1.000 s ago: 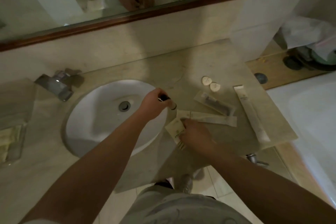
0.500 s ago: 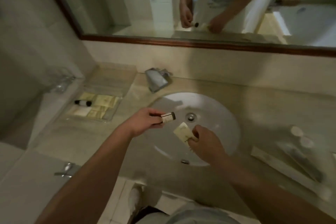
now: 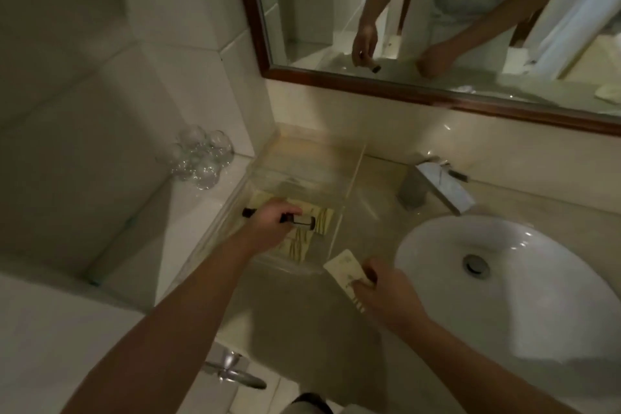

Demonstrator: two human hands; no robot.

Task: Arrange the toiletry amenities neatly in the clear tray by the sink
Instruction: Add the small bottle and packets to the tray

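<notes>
The clear tray [image 3: 349, 185] stands on the counter left of the sink, with several cream packets [image 3: 299, 244] in its near end. My left hand [image 3: 268, 228] is over the tray's near end, shut on a small clear bottle with a dark cap [image 3: 304, 222] held lying sideways. Another dark-capped bottle [image 3: 248, 212] lies in the tray, peeking out left of that hand. My right hand [image 3: 386, 296] holds a cream packet [image 3: 344, 267] just outside the tray's near right corner.
A white sink basin [image 3: 504, 296] with a drain fills the right side, and a chrome faucet [image 3: 433, 188] stands behind it. Upturned glasses [image 3: 201, 158] stand on a ledge at the left. A wood-framed mirror [image 3: 403, 91] runs above the counter.
Both hands have moved left from over the sink to the tray. My left hand with the bottle is now over the tray, and my right hand with the packet is beside it.
</notes>
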